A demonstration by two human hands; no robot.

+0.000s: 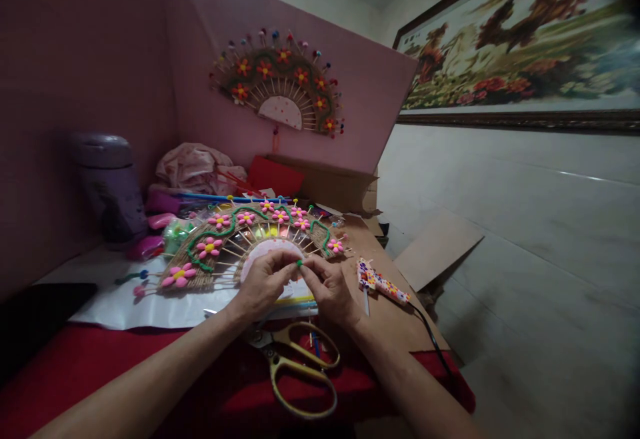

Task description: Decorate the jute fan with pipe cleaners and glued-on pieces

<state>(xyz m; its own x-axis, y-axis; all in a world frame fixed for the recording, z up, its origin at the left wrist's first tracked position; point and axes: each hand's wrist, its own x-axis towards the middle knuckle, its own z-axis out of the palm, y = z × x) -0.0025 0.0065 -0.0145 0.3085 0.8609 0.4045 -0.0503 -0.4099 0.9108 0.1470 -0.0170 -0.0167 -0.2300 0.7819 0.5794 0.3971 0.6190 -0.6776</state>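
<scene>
A small green lump (pixel 299 263), perhaps clay, is pinched where the fingertips of both hands meet. My left hand (pixel 265 283) is closed on its left side, my right hand (pixel 331 290) on its right. Just behind them lies a fan of wooden sticks and twine (pixel 200 262), trimmed with pink flowers and a wavy green strand. The fan's pale dotted centre (pixel 267 249) is partly covered by my left hand. Gold-handled scissors (pixel 304 365) lie below my hands, their blades partly hidden by my left forearm.
A flower-patterned glue gun (pixel 383 283) with a black cord lies on brown cardboard (pixel 400 325) at right. At left stand a purple tumbler (pixel 113 185) and several bagged bright materials (pixel 177 233). Another decorated fan (pixel 283 89) hangs on a pink panel. Red cloth (pixel 125 359) covers the table.
</scene>
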